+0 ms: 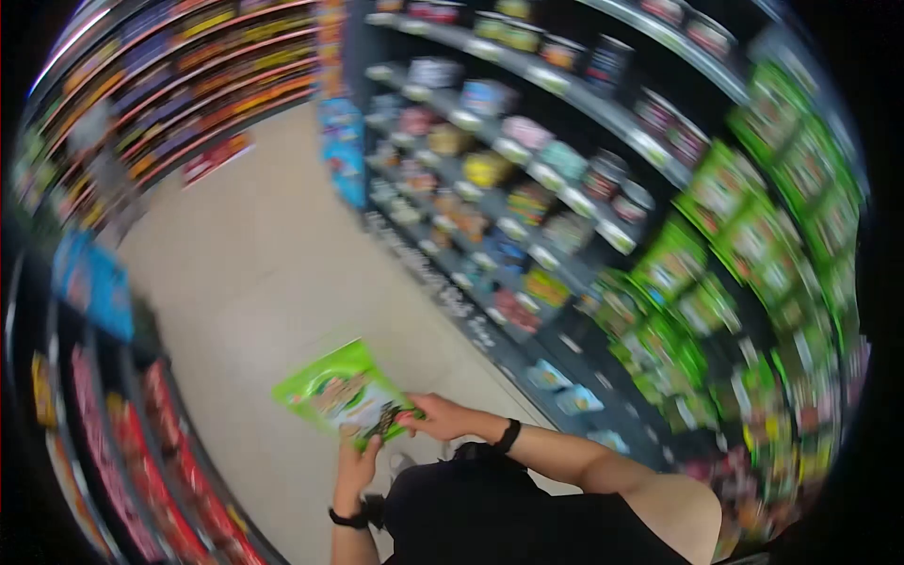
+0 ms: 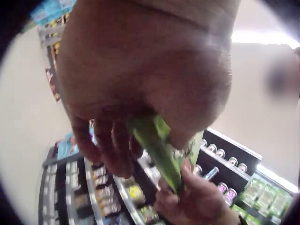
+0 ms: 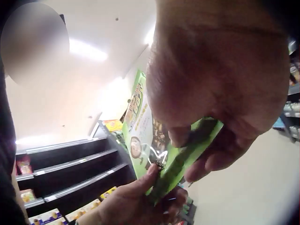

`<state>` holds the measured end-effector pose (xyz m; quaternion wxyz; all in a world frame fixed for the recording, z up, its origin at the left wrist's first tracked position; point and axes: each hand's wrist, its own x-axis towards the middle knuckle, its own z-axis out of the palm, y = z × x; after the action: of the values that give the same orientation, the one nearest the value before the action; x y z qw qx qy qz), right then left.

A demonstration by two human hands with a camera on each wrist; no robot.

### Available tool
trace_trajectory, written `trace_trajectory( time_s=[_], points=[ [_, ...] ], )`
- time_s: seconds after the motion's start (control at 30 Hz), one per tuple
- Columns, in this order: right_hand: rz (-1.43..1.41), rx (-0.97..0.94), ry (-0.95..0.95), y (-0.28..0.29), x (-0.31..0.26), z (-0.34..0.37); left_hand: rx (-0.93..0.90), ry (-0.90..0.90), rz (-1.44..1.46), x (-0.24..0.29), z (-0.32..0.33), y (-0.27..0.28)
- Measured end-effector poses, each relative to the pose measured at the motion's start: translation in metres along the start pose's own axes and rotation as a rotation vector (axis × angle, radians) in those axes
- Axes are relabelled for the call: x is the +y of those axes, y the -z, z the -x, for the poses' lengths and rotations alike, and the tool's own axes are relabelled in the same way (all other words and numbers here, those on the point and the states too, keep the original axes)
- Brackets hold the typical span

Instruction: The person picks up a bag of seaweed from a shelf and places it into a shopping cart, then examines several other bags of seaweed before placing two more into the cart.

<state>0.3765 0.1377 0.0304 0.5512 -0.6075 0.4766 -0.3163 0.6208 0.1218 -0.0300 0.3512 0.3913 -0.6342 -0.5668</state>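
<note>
A green and white food pouch (image 1: 330, 381), printed with a picture and dark lettering, is held out over the floor in front of the body. My left hand (image 1: 354, 466) grips its near edge, thumb on the printed face. Close by, my right hand (image 1: 439, 417) pinches the pouch's right corner between thumb and fingers. In the right wrist view the green bottom edge (image 3: 185, 159) runs between both hands, and a bowl picture shows on the face. The left wrist view has the pouch edge-on below the palm, part of it hidden by the hand.
To the right, a dark shelf unit (image 1: 565, 85) carries cans and small packs, with green pouches (image 1: 744, 235) hanging farther along. Red packs (image 1: 179, 424) fill a low rack at the left. Beyond the pale floor (image 1: 245, 226), a blurred person (image 1: 104, 169) stands near far shelves.
</note>
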Motion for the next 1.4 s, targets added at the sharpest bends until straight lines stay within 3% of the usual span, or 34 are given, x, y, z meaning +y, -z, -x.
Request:
trace_trajectory(
  time_s=[0.03, 0.07, 0.13, 0.2, 0.27, 0.33, 0.37, 0.47, 0.67, 0.8, 0.83, 0.93, 1.13, 1.23, 1.27, 1.3, 1.4],
  points=[
    [0.049, 0.063, -0.087, 0.004, 0.008, 0.017, -0.047, 0.273, -0.005, 0.004, 0.005, -0.011],
    [0.092, 0.120, -0.169, 0.003, 0.021, 0.031, 0.027, 0.196, 0.013, -0.028, 0.007, -0.033],
    [0.096, 0.211, -0.291, 0.012, 0.029, 0.064, -0.189, 0.351, 0.066, 0.002, -0.002, -0.059],
    [0.025, 0.264, -0.360, 0.010, 0.027, 0.103, -0.390, 0.198, -0.089, -0.020, -0.011, -0.066],
    [0.219, 0.277, -0.366, 0.014, 0.044, 0.133, -0.560, 0.044, -0.234, -0.016, -0.019, -0.074],
    [0.353, 0.276, -0.326, 0.017, 0.055, 0.154, -0.722, -0.140, -0.365, 0.021, -0.040, -0.081],
    [0.320, 0.249, -0.404, 0.022, 0.049, 0.161, -0.805, -0.109, -0.385, 0.035, -0.048, -0.085],
    [0.130, 0.385, -0.284, 0.034, 0.067, 0.183, -0.868, -0.060, -0.359, 0.071, -0.068, -0.110],
    [-0.247, 0.733, -0.019, 0.090, 0.072, 0.237, -0.822, -0.226, -0.276, 0.079, -0.085, -0.201],
    [-0.373, 0.965, 0.103, 0.142, 0.064, 0.291, -0.741, -0.123, -0.214, 0.104, -0.086, -0.276],
    [-0.298, 1.066, 0.183, 0.160, 0.067, 0.306, -0.729, -0.186, -0.191, 0.103, -0.088, -0.292],
    [-0.073, 1.351, 0.142, 0.213, 0.041, 0.352, -0.799, -0.193, -0.166, 0.117, -0.091, -0.338],
    [0.086, 1.665, 0.253, 0.312, 0.008, 0.403, -0.909, -0.170, -0.291, 0.134, -0.095, -0.404],
    [0.115, 1.713, 0.272, 0.355, 0.001, 0.412, -0.876, -0.146, -0.360, 0.137, -0.096, -0.423],
    [0.362, 1.683, 0.105, 0.367, 0.001, 0.421, -0.879, -0.129, -0.355, 0.137, -0.092, -0.435],
    [0.412, 1.711, 0.119, 0.378, -0.004, 0.422, -0.882, -0.200, -0.432, 0.137, -0.091, -0.443],
    [0.319, 1.694, 0.273, 0.399, -0.024, 0.425, -0.994, -0.140, -0.459, 0.134, -0.087, -0.463]
  ],
)
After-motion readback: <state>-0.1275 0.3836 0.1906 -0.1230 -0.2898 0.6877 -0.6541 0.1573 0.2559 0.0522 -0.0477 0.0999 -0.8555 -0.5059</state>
